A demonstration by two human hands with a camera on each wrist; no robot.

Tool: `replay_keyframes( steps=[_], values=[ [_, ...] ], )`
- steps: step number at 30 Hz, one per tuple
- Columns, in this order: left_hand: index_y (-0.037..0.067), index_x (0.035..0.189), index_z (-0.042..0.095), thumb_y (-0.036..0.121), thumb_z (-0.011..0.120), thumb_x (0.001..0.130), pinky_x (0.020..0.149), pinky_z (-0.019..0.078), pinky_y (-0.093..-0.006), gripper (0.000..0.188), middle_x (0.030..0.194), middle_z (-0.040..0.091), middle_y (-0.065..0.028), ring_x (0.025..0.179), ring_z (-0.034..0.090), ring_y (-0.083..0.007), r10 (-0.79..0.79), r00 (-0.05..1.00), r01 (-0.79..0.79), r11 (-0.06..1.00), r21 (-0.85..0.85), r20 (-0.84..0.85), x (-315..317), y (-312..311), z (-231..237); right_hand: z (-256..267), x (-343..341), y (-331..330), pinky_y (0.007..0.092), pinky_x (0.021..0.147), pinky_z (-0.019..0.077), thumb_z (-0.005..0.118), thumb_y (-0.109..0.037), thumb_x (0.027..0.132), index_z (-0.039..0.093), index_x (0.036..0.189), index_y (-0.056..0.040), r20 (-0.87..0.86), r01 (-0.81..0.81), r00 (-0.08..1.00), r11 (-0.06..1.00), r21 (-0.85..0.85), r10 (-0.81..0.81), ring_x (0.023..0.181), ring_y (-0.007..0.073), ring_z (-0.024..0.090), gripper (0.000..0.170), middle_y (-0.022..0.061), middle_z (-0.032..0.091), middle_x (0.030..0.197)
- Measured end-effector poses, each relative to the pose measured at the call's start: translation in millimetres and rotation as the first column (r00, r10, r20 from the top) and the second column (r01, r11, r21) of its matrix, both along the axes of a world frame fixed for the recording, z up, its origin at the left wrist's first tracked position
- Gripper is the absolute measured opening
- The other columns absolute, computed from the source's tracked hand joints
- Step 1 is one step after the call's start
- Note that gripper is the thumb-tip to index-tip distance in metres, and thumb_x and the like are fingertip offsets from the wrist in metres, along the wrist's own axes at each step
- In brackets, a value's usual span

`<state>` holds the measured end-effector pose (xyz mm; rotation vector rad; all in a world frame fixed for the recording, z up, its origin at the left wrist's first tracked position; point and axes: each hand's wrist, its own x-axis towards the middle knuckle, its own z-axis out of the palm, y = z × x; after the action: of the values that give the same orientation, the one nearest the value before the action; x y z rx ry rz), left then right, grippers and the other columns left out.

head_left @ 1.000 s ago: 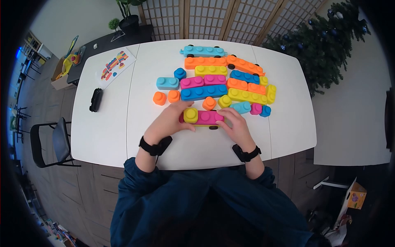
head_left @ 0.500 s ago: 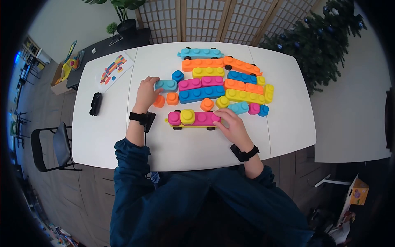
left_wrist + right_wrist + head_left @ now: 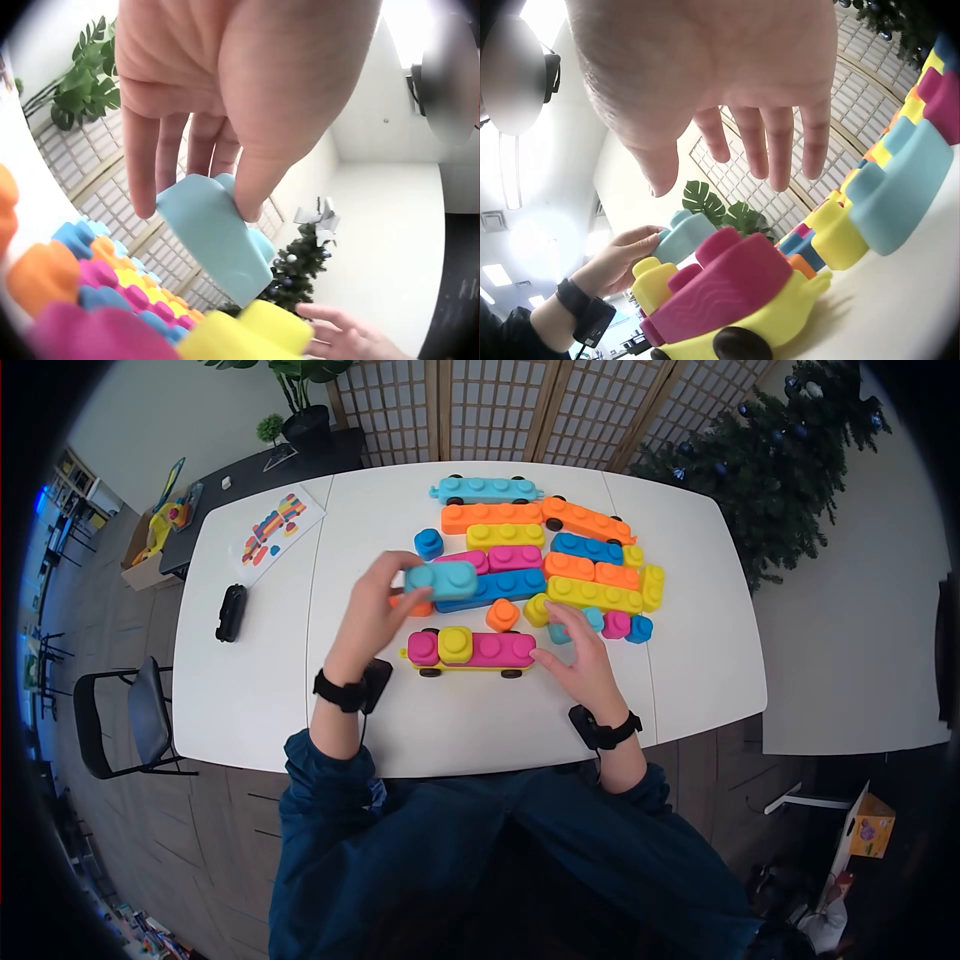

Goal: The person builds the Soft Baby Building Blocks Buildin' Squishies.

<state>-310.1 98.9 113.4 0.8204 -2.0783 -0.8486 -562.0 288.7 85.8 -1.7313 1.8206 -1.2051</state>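
The left hand [image 3: 372,610] now pinches the light blue block [image 3: 443,581] above the worktop [image 3: 250,700], where half a second ago the block rested beside the orange ones. The right hand [image 3: 586,665], fingers relaxed and empty, has come off the pink block [image 3: 503,649] on the wheeled yellow base [image 3: 470,669] and hovers just beside it.

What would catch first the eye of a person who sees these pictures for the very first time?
Probably the light-blue block, held up in the person's left grip above the white table. Next would come the wheeled toy nearer the person, with a yellow block on top of its pink ones, and the decorated tree behind the table on the right.
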Motion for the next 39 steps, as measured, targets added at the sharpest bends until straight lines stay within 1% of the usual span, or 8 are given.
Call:
replay_keyframes(
  steps=[2,6,8,13,15,18,24,39],
  values=[
    [0.002,0.115,0.060,0.008,0.076,0.088,0.087,0.0582,-0.0350,0.031,0.114,0.065,-0.0131,0.105,0.067,-0.0307,-0.157,0.988,0.157,0.986,0.053,-0.008,-8,21,7,6,3,-3,0.0389,0.103,0.0497,0.082,-0.021,0.086,0.053,0.142,-0.0073,0.032,-0.001,0.999,1.000,-0.015,0.001,0.127,0.0324,0.058,0.065,0.0157,0.057,0.141],
    [0.003,0.115,0.061,0.008,0.077,0.087,0.087,0.0571,-0.0356,0.032,0.115,0.065,-0.0127,0.105,0.067,-0.0306,-0.249,0.968,0.252,0.964,0.080,-0.041,-22,52,9,14,17,-11,0.0388,0.103,0.0490,0.082,-0.017,0.084,0.052,0.144,-0.0075,0.036,-0.064,0.997,0.992,-0.111,0.069,0.127,0.0326,0.058,0.067,0.0154,0.056,0.142],
    [0.003,0.118,0.061,0.003,0.078,0.085,0.088,0.0568,-0.0348,0.037,0.119,0.065,-0.0097,0.106,0.066,-0.0247,-0.309,0.951,0.310,0.950,0.037,-0.023,-26,58,4,14,19,-12,0.0384,0.103,0.0489,0.082,-0.015,0.084,0.053,0.143,-0.0076,0.030,-0.086,0.995,0.988,-0.125,0.090,0.126,0.0327,0.058,0.066,0.0153,0.057,0.141],
    [0.004,0.123,0.061,0.011,0.083,0.081,0.093,0.0531,-0.0384,0.049,0.125,0.064,-0.0131,0.110,0.065,-0.0316,-0.289,0.955,0.295,0.950,-0.102,0.068,-21,59,7,11,20,-11,0.0373,0.101,0.0482,0.077,-0.005,0.084,0.061,0.136,-0.0068,0.058,-0.144,0.987,0.983,-0.117,0.151,0.119,0.0325,0.062,0.054,0.0152,0.062,0.131],
    [0.004,0.129,0.061,0.017,0.086,0.077,0.096,0.0516,-0.0406,0.059,0.125,0.065,-0.0143,0.112,0.064,-0.0353,-0.256,0.954,0.253,0.967,0.039,0.156,-13,59,14,10,18,-10,0.0375,0.102,0.0480,0.076,-0.005,0.085,0.061,0.135,-0.0069,0.068,-0.149,0.985,0.983,-0.110,0.157,0.119,0.0327,0.061,0.052,0.0153,0.062,0.130],
    [0.005,0.131,0.060,0.019,0.086,0.077,0.094,0.0524,-0.0414,0.061,0.121,0.067,-0.0153,0.110,0.063,-0.0369,-0.228,0.949,0.216,0.973,0.078,0.216,-1,56,-5,4,15,-9,0.0379,0.101,0.0482,0.074,-0.004,0.087,0.062,0.134,-0.0078,0.072,-0.177,0.980,0.979,-0.100,0.184,0.119,0.0329,0.061,0.049,0.0150,0.062,0.129],
    [0.008,0.129,0.062,0.018,0.085,0.079,0.093,0.0527,-0.0417,0.056,0.116,0.068,-0.0154,0.108,0.063,-0.0356,-0.254,0.942,0.220,0.961,0.168,0.220,4,56,-20,-2,13,-8,0.0381,0.101,0.0482,0.072,-0.003,0.088,0.063,0.131,-0.0086,0.076,-0.215,0.972,0.973,-0.088,0.222,0.119,0.0332,0.060,0.045,0.0142,0.060,0.128],
    [0.007,0.126,0.065,0.015,0.085,0.077,0.090,0.0549,-0.0398,0.053,0.116,0.070,-0.0169,0.101,0.067,-0.0369,-0.257,0.943,0.220,0.958,0.183,0.213,4,58,-20,-8,13,-5,0.0393,0.099,0.0497,0.071,-0.004,0.087,0.065,0.132,-0.0143,-0.026,-0.216,0.976,0.976,0.007,0.216,0.118,0.0347,0.059,0.046,0.0142,0.059,0.129]
  ],
)
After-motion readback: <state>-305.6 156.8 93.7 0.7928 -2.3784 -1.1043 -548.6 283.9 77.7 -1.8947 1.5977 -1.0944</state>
